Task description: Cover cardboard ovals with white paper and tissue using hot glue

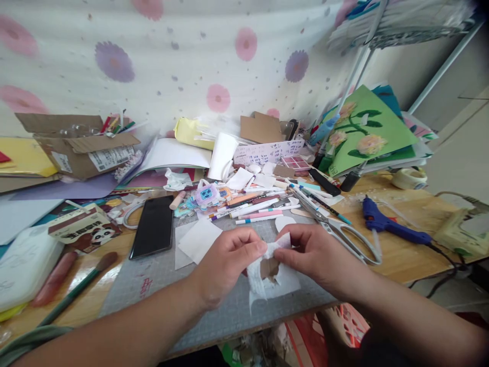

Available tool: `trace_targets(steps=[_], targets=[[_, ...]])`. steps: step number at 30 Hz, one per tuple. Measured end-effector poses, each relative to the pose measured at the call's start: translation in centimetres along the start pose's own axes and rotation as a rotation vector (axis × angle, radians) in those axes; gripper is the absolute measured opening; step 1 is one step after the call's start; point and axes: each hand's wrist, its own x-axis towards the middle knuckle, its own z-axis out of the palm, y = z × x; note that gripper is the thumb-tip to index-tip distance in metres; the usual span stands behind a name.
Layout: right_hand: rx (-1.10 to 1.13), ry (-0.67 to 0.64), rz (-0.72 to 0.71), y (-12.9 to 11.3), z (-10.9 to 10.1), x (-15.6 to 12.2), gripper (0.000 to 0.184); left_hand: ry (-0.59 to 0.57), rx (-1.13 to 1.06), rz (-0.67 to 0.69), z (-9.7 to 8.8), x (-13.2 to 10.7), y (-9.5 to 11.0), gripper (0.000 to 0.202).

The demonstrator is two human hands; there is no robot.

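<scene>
Both hands pinch a piece of white tissue-like paper (256,283) above the grey cutting mat (153,300). My left hand (237,255) grips its upper left edge between thumb and fingers. On the other side, my right hand (311,255) is closed on the upper right part. A brown patch (269,269) with a ragged outline shows in the middle of the paper; I cannot tell whether it is cardboard behind a tear. Beneath lies a flat white sheet (292,285), partly covered. Scissors (349,237) with silver handles rest just beyond my right hand.
White paper squares (200,239) and a black phone (153,224) lie left of my hands. Several markers (260,216) are piled behind them. A blue glue gun (395,224) with a cord is at right. Far left are a cardboard box (82,148) and a brush (80,285).
</scene>
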Motion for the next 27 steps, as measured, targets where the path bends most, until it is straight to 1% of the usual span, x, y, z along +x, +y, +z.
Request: trace_targets(steps=[3, 5, 8, 12, 14, 18, 22, 27], targets=[[-0.028, -0.008, -0.026, -0.08, 0.13, -0.07, 0.014, -0.002, 0.163, -0.006, 0.00, 0.06, -0.03, 0.022], [0.039, -0.034, -0.024, -0.10, 0.04, -0.06, 0.019, 0.021, 0.212, -0.002, 0.04, 0.08, -0.16, 0.024], [0.186, -0.031, -0.040, -0.01, -0.25, 0.03, 0.023, 0.083, 0.226, 0.012, 0.10, 0.11, -0.40, 0.025], [0.257, -0.003, -0.017, 0.14, -0.29, 0.31, 0.016, 0.130, 0.219, 0.018, 0.18, 0.12, -0.49, 0.024], [0.244, 0.016, 0.002, 0.06, -0.18, 0.43, 0.015, 0.126, 0.194, -0.002, 0.26, 0.12, -0.39, 0.024], [0.199, 0.027, 0.028, -0.50, -0.16, 0.41, 0.013, 0.060, 0.136, -0.048, 0.43, 0.11, -0.14, 0.024], [0.216, 0.007, 0.047, -0.80, -0.29, 0.28, 0.015, 0.046, 0.166, -0.046, 0.47, 0.15, -0.18, 0.023], [0.200, 0.005, -0.029, -0.58, -0.39, 0.32, 0.018, 0.069, 0.179, -0.055, 0.40, 0.11, -0.42, 0.020]])
